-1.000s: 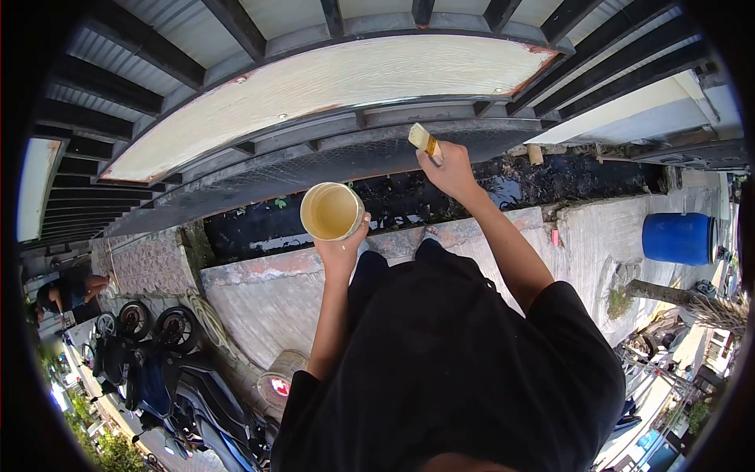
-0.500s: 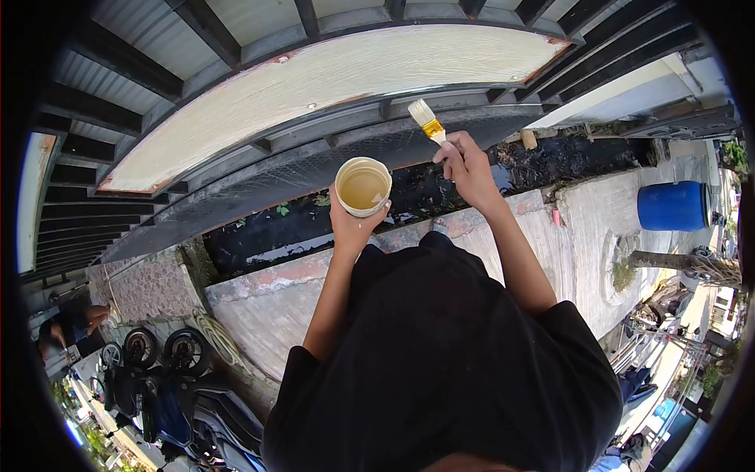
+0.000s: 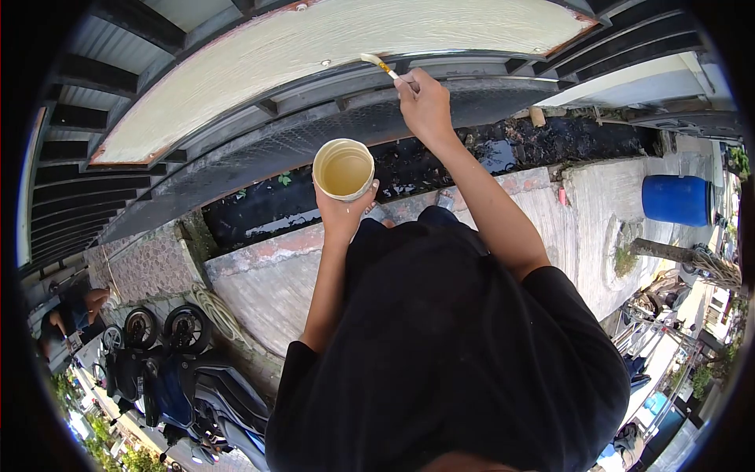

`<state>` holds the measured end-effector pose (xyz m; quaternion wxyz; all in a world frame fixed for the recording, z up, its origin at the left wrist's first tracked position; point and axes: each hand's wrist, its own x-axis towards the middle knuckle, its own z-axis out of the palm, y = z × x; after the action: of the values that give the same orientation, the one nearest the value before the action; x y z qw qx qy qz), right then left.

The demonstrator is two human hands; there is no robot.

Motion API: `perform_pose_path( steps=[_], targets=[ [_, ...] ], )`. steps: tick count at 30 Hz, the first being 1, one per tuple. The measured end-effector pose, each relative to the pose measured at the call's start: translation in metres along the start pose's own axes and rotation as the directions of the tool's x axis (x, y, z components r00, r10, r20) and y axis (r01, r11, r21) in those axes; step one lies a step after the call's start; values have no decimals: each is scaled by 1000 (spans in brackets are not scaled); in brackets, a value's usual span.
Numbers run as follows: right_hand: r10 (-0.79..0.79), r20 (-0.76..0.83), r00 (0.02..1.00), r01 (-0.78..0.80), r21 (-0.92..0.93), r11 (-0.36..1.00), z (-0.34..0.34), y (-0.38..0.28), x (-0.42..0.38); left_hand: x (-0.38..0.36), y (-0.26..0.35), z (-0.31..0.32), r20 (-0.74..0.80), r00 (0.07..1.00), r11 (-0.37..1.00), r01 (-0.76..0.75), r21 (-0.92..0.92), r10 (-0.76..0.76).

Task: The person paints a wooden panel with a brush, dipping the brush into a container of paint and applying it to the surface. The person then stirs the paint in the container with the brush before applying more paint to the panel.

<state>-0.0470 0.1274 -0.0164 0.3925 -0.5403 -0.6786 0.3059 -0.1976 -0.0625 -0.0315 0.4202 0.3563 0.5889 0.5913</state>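
Observation:
My left hand (image 3: 343, 211) is wrapped round a cream-coloured cup (image 3: 344, 187), held upright with its mouth toward me; pale yellowish liquid sits inside. Closed on the handle of a paintbrush (image 3: 383, 66) is my right hand (image 3: 425, 102), up and to the right of the cup. The brush has pale bristles and a yellow band. Its bristle tip overlaps the lower edge of a long cream-painted board (image 3: 425, 30), close to a bolt head. The board has reddish-brown corners and is fixed to a dark slatted metal fence (image 3: 85, 81).
A ditch of dark water (image 3: 263, 228) runs below the fence, right before my feet. Concrete paving (image 3: 275, 303) lies on my side of it. Motorcycles (image 3: 181, 385) and a person (image 3: 75, 315) are at the left; a blue barrel (image 3: 675, 200) lies at the right.
My right hand has moved up and left, bringing the brush from above the ditch to the board's lower edge. The cup has shifted slightly up and left in my left hand.

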Motion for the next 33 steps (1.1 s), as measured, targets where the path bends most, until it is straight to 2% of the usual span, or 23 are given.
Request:
perform_pose_path(
  steps=[3,4,6,8,11,14,19,21,22,24,25,28,29,33],
  targets=[
    [30,-187,982,-32,-7,999,-15,7,-4,0,-6,-5,-15,998,997,-59,58,60],
    [29,-183,983,-31,-8,999,-19,7,-9,0,-11,-7,-19,998,997,-57,56,58],
    [46,-209,977,-53,-29,998,-26,1,-23,0,-19,-11,-34,987,976,-148,160,155],
    [73,-171,983,-80,-34,996,-19,-17,-30,-4,-8,-10,-37,993,987,-111,120,116],
    [-144,-123,982,137,-70,988,5,-26,-29,-9,1,-9,-17,999,997,-47,60,49],
    [-233,-106,967,224,-88,971,15,-32,-24,-12,6,-8,-9,1000,999,-14,32,14],
    [-235,-134,963,215,-151,965,12,-29,-10,-13,-3,-10,-1,1000,1000,-28,2,28],
    [-225,-170,959,190,-201,961,6,-20,-6,-9,-16,-13,-17,984,973,-173,151,177],
    [-228,-169,959,193,-203,960,2,-14,-9,-9,-19,-14,-19,984,973,-174,149,179],
    [-287,-290,913,215,-255,943,-11,-12,-14,-8,-24,-16,-26,977,963,-205,176,213],
    [-231,-262,937,160,-267,950,-19,-15,-19,-6,-29,-18,-35,976,963,-207,172,216],
    [-207,-195,959,162,-225,961,-20,-26,-21,-2,-38,-23,24,989,967,-146,211,144],
    [-261,-183,948,222,-208,953,-13,-22,-15,-2,-39,-22,30,991,971,-135,197,132],
    [-202,-241,949,141,-245,959,-11,-12,0,-1,-37,-17,46,993,983,-117,139,112]
  ],
)
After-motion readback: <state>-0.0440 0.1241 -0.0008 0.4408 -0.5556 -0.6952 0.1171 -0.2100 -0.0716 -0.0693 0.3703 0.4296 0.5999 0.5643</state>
